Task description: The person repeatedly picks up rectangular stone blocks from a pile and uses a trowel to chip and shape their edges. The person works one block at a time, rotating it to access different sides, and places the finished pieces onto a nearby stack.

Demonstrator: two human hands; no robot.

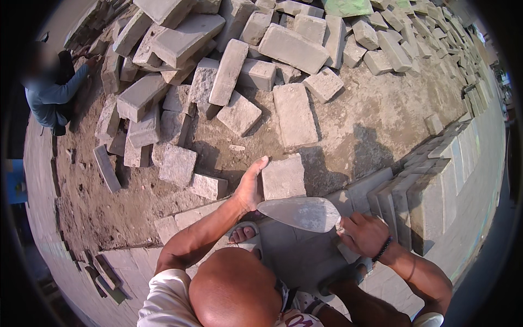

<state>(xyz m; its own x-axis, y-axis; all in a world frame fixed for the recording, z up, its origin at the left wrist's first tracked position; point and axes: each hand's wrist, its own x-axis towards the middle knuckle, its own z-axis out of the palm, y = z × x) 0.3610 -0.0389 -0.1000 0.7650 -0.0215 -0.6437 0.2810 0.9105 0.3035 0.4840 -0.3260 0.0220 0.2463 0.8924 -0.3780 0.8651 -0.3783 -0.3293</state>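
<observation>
My left hand grips the left side of a rough grey paving block; its thumb or a finger shows along the edge, and its other fingers are mostly hidden. My right hand is closed around the handle of a pointed trowel. The flat grey blade points left, its tip close to my left wrist, and lies just below the block's near edge. Whether blade and block touch, I cannot tell. Beyond the held block, a long paving block lies flat on the dirt.
A heap of loose paving blocks fills the far side. Bare dirt stretches left. Laid pavers edge the near side, and stepped rows of blocks stand at right. Another person crouches at the far left, reaching toward the heap.
</observation>
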